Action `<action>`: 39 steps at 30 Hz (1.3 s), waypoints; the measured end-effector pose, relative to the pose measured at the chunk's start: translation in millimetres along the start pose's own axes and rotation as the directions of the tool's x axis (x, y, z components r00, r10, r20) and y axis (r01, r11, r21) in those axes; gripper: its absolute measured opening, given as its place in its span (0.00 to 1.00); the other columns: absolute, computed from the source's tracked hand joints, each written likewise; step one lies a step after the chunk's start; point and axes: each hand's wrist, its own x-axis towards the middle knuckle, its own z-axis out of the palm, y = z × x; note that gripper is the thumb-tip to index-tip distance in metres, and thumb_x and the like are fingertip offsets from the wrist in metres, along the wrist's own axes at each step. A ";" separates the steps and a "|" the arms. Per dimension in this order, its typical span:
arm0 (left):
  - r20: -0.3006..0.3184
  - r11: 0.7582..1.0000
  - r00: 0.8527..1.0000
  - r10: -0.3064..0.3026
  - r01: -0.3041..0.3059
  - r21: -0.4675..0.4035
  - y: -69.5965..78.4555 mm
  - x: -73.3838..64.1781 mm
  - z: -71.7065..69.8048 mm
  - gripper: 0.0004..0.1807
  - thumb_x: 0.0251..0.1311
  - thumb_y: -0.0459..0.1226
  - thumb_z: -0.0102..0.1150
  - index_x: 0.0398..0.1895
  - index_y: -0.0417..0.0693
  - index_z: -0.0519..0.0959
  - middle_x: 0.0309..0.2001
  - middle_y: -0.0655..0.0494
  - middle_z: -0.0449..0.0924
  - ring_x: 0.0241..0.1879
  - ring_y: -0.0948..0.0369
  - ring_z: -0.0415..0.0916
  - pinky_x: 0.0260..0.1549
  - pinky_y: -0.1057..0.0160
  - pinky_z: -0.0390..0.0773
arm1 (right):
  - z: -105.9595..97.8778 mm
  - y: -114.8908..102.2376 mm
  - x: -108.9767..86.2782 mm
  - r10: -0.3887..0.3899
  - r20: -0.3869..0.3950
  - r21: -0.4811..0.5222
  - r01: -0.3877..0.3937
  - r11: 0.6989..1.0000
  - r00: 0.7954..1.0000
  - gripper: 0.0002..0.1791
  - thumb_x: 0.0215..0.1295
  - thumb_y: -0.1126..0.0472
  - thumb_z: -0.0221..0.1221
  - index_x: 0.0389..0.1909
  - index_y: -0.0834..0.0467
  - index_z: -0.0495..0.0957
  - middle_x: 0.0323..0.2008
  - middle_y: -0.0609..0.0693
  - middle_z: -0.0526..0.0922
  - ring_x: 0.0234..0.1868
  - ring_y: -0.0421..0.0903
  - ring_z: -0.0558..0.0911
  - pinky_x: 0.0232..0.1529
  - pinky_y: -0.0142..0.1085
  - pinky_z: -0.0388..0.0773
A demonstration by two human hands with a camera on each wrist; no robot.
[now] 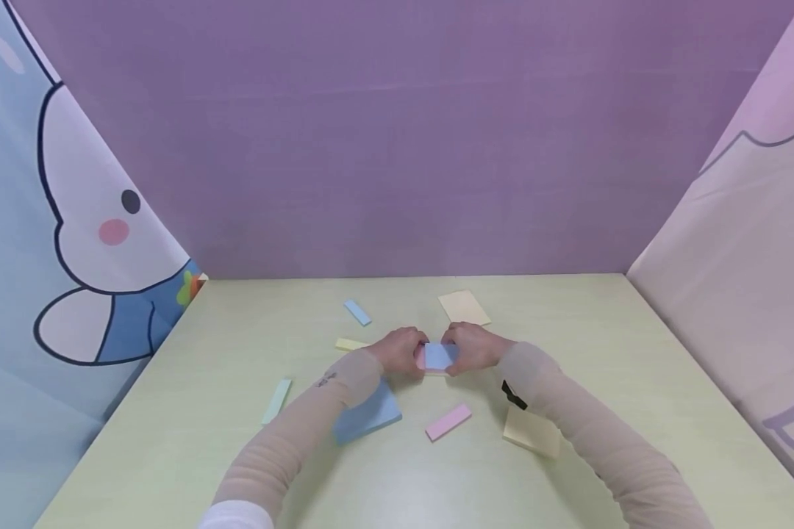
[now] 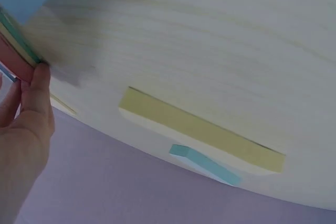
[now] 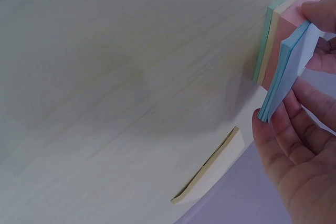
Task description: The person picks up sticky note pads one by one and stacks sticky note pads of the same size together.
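Near the middle of the table my two hands meet over small square sticky note pads. My left hand (image 1: 400, 351) grips a stack of pads (image 3: 286, 30), its layers green, pale yellow and pink. A blue sticky note pad (image 1: 440, 355) is pinched by my right hand (image 1: 474, 345) between thumb and fingers. In the right wrist view the blue pad (image 3: 287, 72) tilts in front of the stack's pink face, overlapping it. In the left wrist view, fingertips of the left hand (image 2: 31, 108) lie along the stack's edge.
Behind lie a light blue strip pad (image 1: 357, 312) and a cream pad (image 1: 465, 307). A yellow strip (image 1: 351, 344), a green strip (image 1: 276, 400) and a large blue pad (image 1: 370, 417) are left. Nearer sit a pink strip (image 1: 448, 422) and a tan pad (image 1: 531, 432). A purple curtain (image 1: 410, 147) backs the table.
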 end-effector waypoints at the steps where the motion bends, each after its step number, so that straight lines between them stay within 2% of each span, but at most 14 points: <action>1: 0.001 1.000 1.000 0.000 0.000 -0.014 -1.1 -0.1 0.4 0.27 0.36 0.37 0.71 0.45 0.39 0.77 0.38 0.53 0.78 0.36 0.61 0.72 0.39 0.68 0.72 | 0.2 0.2 -0.2 0.005 0.000 -0.002 -0.005 1.000 1.000 0.27 0.42 0.52 0.69 0.45 0.61 0.77 0.41 0.49 0.76 0.39 0.43 0.73 0.43 0.37 0.73; 7: -0.007 0.999 1.000 0.011 -0.011 -0.038 -3.8 -2.0 -0.2 0.28 0.36 0.38 0.71 0.45 0.40 0.77 0.38 0.54 0.79 0.36 0.62 0.73 0.39 0.68 0.72 | -0.8 -0.4 -1.5 0.017 0.005 0.006 -0.017 1.000 1.000 0.28 0.43 0.52 0.68 0.46 0.61 0.77 0.42 0.49 0.76 0.40 0.43 0.73 0.44 0.38 0.73; 12: -0.005 0.998 1.000 -0.016 0.016 -0.067 -1.9 -4.4 -0.9 0.29 0.37 0.38 0.70 0.48 0.40 0.76 0.39 0.55 0.78 0.37 0.63 0.72 0.41 0.68 0.71 | -0.3 1.3 -2.2 0.034 0.005 -0.004 -0.034 0.999 0.999 0.29 0.43 0.51 0.69 0.47 0.61 0.77 0.43 0.49 0.76 0.40 0.43 0.73 0.45 0.37 0.73; 19: -0.017 0.995 0.999 -0.043 0.041 -0.088 -3.8 -7.3 -0.4 0.29 0.36 0.38 0.71 0.47 0.41 0.77 0.39 0.56 0.77 0.37 0.63 0.71 0.40 0.68 0.71 | -1.3 0.2 -1.1 -0.013 -0.008 -0.005 0.013 1.000 1.000 0.29 0.43 0.52 0.69 0.46 0.63 0.76 0.42 0.50 0.76 0.40 0.43 0.73 0.44 0.37 0.73; 26: -0.013 0.994 1.000 -0.027 0.025 -0.109 -6.5 -5.9 0.5 0.28 0.36 0.38 0.71 0.46 0.41 0.77 0.39 0.55 0.77 0.37 0.63 0.71 0.40 0.68 0.71 | -2.8 -3.8 -0.2 -0.038 -0.029 -0.022 0.037 0.999 0.999 0.26 0.42 0.53 0.69 0.43 0.62 0.78 0.40 0.48 0.76 0.38 0.43 0.73 0.42 0.36 0.72; 34: -0.005 0.995 1.000 0.003 -0.003 -0.104 -9.2 -4.2 3.2 0.28 0.37 0.38 0.72 0.46 0.41 0.77 0.39 0.54 0.78 0.36 0.63 0.72 0.38 0.69 0.72 | -0.9 -10.3 2.5 -0.021 0.017 0.021 0.020 1.000 1.000 0.24 0.43 0.53 0.69 0.42 0.60 0.79 0.39 0.48 0.75 0.38 0.43 0.73 0.42 0.37 0.72; 39: -0.004 0.994 1.000 -0.006 0.005 -0.108 -8.6 -3.3 3.1 0.28 0.37 0.38 0.72 0.47 0.41 0.77 0.41 0.54 0.78 0.38 0.63 0.73 0.40 0.68 0.72 | -1.2 -11.5 4.9 -0.022 0.010 0.013 0.022 1.000 1.000 0.24 0.43 0.52 0.69 0.42 0.59 0.79 0.39 0.48 0.75 0.38 0.43 0.73 0.42 0.37 0.72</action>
